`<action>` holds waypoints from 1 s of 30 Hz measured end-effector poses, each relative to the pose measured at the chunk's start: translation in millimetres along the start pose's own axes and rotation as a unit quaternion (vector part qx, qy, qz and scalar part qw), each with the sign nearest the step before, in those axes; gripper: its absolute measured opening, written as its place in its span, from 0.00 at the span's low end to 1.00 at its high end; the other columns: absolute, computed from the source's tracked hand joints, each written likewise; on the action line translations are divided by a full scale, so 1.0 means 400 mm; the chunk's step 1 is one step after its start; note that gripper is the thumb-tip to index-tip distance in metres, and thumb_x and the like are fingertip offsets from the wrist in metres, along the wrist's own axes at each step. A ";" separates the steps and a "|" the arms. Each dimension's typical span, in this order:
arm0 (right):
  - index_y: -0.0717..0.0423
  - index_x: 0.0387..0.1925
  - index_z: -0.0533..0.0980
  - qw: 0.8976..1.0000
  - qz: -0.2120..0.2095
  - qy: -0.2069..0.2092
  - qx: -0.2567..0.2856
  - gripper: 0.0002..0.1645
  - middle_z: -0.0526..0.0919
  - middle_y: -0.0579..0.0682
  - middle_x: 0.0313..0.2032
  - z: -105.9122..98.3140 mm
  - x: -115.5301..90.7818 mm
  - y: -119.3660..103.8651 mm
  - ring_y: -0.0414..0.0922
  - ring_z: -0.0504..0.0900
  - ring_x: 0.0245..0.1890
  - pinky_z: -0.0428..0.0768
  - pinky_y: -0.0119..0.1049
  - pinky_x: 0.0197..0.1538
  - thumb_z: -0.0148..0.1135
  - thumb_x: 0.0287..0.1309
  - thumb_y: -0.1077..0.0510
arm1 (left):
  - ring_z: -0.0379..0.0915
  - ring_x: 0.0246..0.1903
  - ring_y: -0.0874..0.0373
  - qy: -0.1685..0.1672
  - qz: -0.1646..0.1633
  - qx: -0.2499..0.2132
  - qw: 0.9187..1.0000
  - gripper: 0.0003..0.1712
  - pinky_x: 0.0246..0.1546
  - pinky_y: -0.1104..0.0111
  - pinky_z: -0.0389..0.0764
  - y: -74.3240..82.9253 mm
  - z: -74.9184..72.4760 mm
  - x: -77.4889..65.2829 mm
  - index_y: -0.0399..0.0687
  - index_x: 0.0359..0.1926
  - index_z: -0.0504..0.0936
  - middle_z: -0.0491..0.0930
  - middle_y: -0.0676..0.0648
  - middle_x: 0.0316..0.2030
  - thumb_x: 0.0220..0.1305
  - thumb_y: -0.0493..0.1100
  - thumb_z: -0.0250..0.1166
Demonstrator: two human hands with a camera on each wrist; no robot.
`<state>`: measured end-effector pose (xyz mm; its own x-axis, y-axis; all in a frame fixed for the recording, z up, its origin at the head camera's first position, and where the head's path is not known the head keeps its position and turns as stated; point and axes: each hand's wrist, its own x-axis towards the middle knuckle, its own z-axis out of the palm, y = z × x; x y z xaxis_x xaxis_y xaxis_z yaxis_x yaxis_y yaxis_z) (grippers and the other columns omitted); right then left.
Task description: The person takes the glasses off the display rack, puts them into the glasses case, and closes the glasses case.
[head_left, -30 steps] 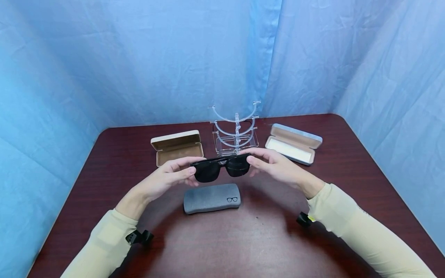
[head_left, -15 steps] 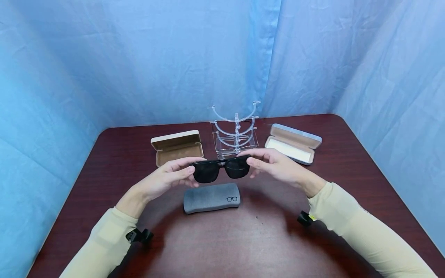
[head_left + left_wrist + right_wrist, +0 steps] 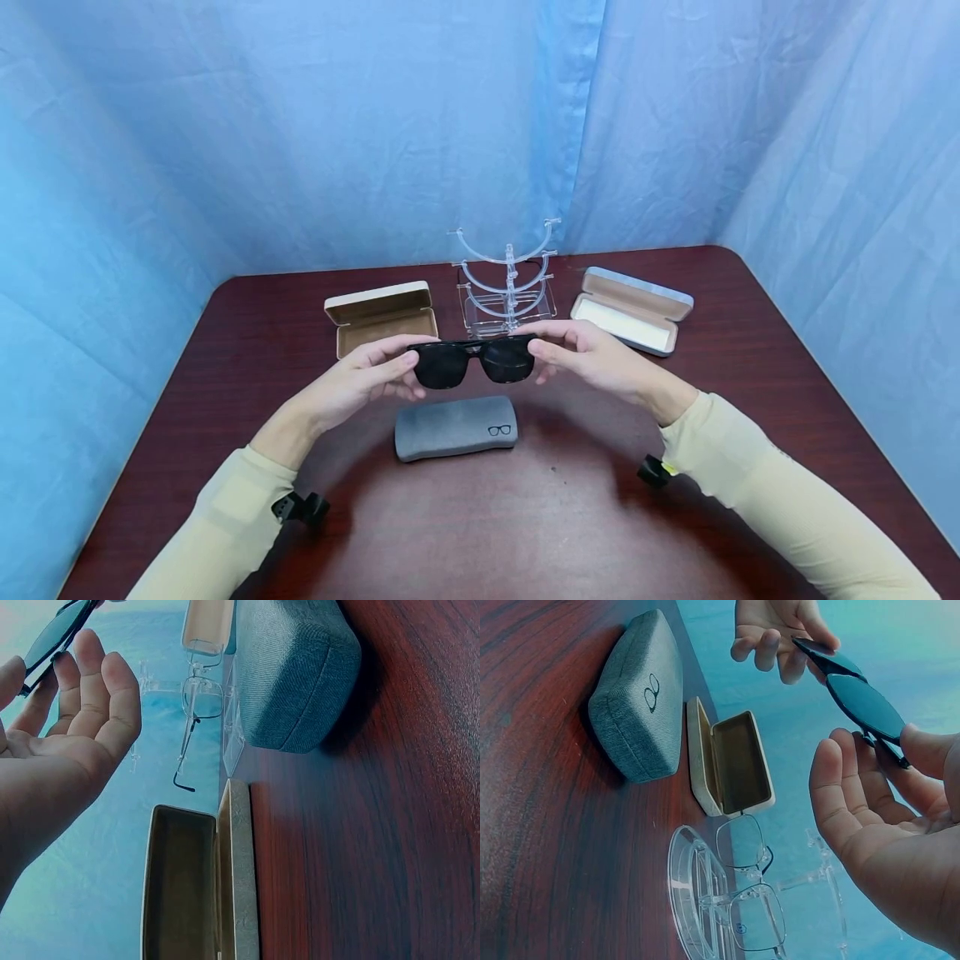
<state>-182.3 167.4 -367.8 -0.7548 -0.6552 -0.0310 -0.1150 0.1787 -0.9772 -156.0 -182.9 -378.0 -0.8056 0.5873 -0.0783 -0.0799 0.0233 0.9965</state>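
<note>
A pair of black sunglasses [image 3: 441,367] is held up over the table with its dark lenses facing me. My left hand [image 3: 358,382] pinches one end of the frame between thumb and fingers. At the other end, my right hand [image 3: 588,362] has the same kind of pinch. In the right wrist view the sunglasses [image 3: 866,705] stretch between both hands, and fingers hide part of the folded-back side. Below them on the table lies a closed grey fabric glasses case [image 3: 456,427] with a small glasses print on its lid.
Behind the hands stands a clear display stand [image 3: 512,287]; thin wire-framed eyeglasses [image 3: 756,919] sit on it. An opened brown-lined case [image 3: 382,312] stands to its left, an opened blue-grey case [image 3: 637,304] to its right. Blue curtains [image 3: 375,125] surround the dark wooden table [image 3: 525,517].
Both hands keep their hold on the sunglasses. The frame has tilted a little, so its top edge shows less, and has shifted slightly left.
</note>
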 end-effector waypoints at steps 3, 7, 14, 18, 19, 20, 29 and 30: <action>0.54 0.67 0.74 1.000 0.002 0.003 -0.001 0.24 0.87 0.56 0.47 0.002 0.002 0.001 0.57 0.85 0.38 0.83 0.54 0.50 0.58 0.75 0.53 | 0.82 0.40 0.47 0.012 -0.002 0.003 1.000 0.21 0.51 0.57 0.83 0.000 -0.001 -0.001 0.44 0.67 0.73 0.80 0.36 0.51 0.78 0.44 0.56; 0.55 0.66 0.75 1.000 0.000 0.005 0.002 0.23 0.87 0.56 0.47 0.005 0.016 -0.007 0.56 0.86 0.39 0.84 0.52 0.50 0.59 0.74 0.54 | 0.82 0.41 0.46 0.031 0.000 0.013 0.999 0.18 0.51 0.58 0.84 0.004 -0.010 -0.003 0.44 0.63 0.73 0.79 0.36 0.51 0.78 0.45 0.56; 0.55 0.65 0.76 1.000 -0.015 0.016 0.017 0.23 0.88 0.57 0.43 0.009 0.070 -0.040 0.55 0.88 0.41 0.85 0.50 0.51 0.60 0.74 0.53 | 0.82 0.40 0.49 0.081 0.011 0.040 0.996 0.18 0.49 0.59 0.84 0.037 -0.039 -0.014 0.48 0.63 0.72 0.78 0.38 0.45 0.79 0.47 0.56; 0.55 0.65 0.76 0.999 -0.001 0.028 0.014 0.24 0.88 0.58 0.44 0.015 0.098 -0.057 0.55 0.89 0.41 0.86 0.49 0.48 0.60 0.73 0.51 | 0.82 0.40 0.51 0.108 0.020 0.044 0.993 0.18 0.49 0.60 0.84 0.054 -0.057 -0.023 0.52 0.64 0.72 0.79 0.38 0.42 0.79 0.48 0.56; 0.55 0.65 0.76 0.999 0.005 0.031 0.018 0.24 0.88 0.58 0.44 0.017 0.105 -0.060 0.55 0.89 0.41 0.86 0.48 0.49 0.61 0.73 0.50 | 0.82 0.39 0.51 0.112 0.025 0.043 0.993 0.18 0.48 0.61 0.84 0.058 -0.061 -0.026 0.52 0.64 0.72 0.79 0.39 0.41 0.79 0.48 0.56; 0.56 0.65 0.75 0.999 0.008 0.033 0.020 0.25 0.88 0.59 0.45 0.019 0.111 -0.063 0.55 0.88 0.42 0.86 0.48 0.49 0.61 0.73 0.50 | 0.82 0.39 0.52 0.115 0.030 0.041 0.992 0.17 0.48 0.62 0.84 0.061 -0.066 -0.028 0.53 0.64 0.72 0.80 0.39 0.41 0.79 0.47 0.55; 0.60 0.66 0.72 0.999 -0.013 0.029 0.013 0.23 0.84 0.61 0.50 0.049 0.183 -0.067 0.57 0.86 0.45 0.84 0.51 0.52 0.56 0.76 0.56 | 0.83 0.39 0.52 0.152 0.038 0.044 0.987 0.18 0.48 0.61 0.84 0.072 -0.110 -0.046 0.53 0.64 0.73 0.79 0.43 0.47 0.78 0.49 0.57; 0.60 0.66 0.72 0.999 -0.015 0.030 0.007 0.23 0.83 0.61 0.50 0.052 0.194 -0.065 0.56 0.86 0.45 0.84 0.50 0.51 0.55 0.76 0.56 | 0.83 0.39 0.53 0.159 0.034 0.042 0.986 0.19 0.48 0.62 0.84 0.070 -0.116 -0.048 0.53 0.64 0.74 0.78 0.43 0.49 0.77 0.49 0.58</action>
<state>-224.4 96.4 -349.0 -0.7886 -0.6148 0.0099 -0.1291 0.1498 -0.9803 -170.0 -230.9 -350.0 -0.9518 0.3067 -0.0025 0.0193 0.0682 0.9975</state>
